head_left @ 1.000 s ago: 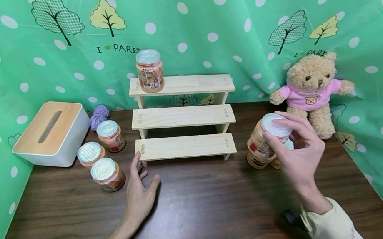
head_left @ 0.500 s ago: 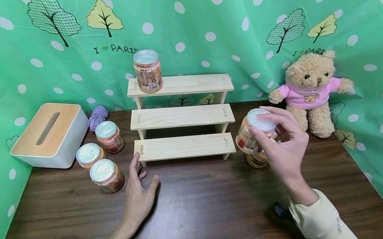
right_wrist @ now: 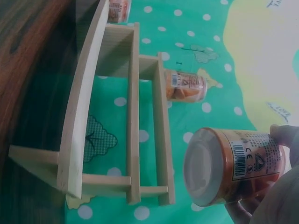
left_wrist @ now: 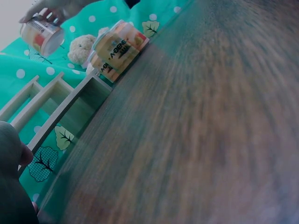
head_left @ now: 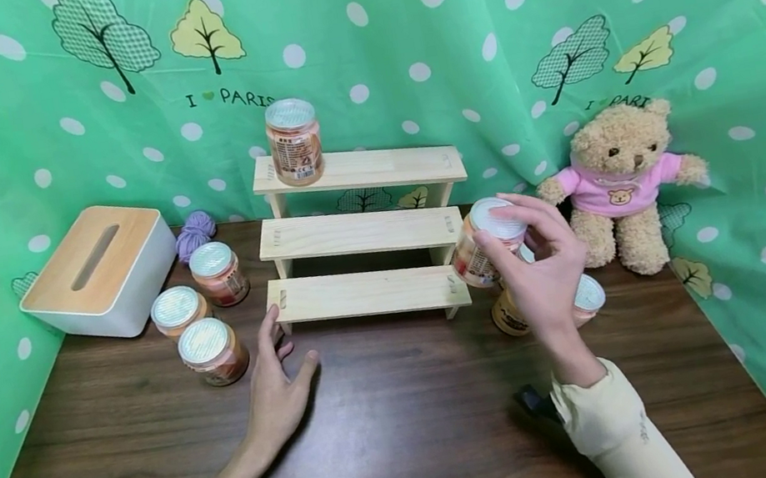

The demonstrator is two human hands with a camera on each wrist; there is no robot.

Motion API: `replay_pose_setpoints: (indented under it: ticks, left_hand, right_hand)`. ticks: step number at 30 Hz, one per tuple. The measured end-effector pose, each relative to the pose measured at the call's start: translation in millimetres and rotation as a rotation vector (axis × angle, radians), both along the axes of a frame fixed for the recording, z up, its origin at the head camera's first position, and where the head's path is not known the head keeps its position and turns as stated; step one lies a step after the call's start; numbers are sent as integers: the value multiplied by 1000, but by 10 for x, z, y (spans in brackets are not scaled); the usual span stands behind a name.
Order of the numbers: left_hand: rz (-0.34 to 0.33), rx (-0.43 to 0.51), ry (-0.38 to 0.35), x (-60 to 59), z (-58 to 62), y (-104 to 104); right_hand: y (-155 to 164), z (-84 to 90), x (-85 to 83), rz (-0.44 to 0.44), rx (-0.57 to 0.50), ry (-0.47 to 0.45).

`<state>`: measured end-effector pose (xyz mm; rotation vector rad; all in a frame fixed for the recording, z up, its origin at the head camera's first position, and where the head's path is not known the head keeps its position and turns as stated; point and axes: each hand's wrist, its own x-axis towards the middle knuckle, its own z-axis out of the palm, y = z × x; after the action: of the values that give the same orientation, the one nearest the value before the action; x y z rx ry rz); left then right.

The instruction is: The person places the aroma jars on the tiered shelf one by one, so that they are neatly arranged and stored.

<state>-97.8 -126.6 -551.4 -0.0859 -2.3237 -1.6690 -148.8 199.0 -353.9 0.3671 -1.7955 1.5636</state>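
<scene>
My right hand (head_left: 547,262) grips a jar (head_left: 474,253) with a white lid and orange-red label by its top, thumb on one side and fingers on the other. In the right wrist view the held jar (right_wrist: 233,168) shows its base and barcode, off the table beside the shelf. My left hand (head_left: 282,387) rests at the left end of the lowest step of a three-tier wooden shelf (head_left: 369,292), fingers fairly straight, the forefinger touching that end. Another jar (head_left: 294,144) stands upright on the left end of the top step.
Several jars (head_left: 214,352) stand on the table left of the shelf, near a purple yarn ball (head_left: 196,235) and a tissue box (head_left: 103,273). More jars (head_left: 588,296) stand right of the shelf, partly behind my right hand. A teddy bear (head_left: 629,189) sits at the back right.
My right hand has carried the jar up and to the left, from above the right-hand jars to near the shelf's right end. My left hand has stayed at the lowest step.
</scene>
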Motion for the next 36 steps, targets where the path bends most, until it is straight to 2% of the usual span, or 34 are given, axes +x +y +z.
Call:
replay_pose_setpoints:
  ticks: [19,28,36]
  left_hand:
    - [1,21,10,-3,25,13]
    - [12,9,41,52,153,38]
    - [2,7,48,53,171,41]
  right_hand:
    - [-352,88,-294,78,-37,32]
    - [-513,119,-511,35,15,21]
    - [-645,129,-617,6,52,50]
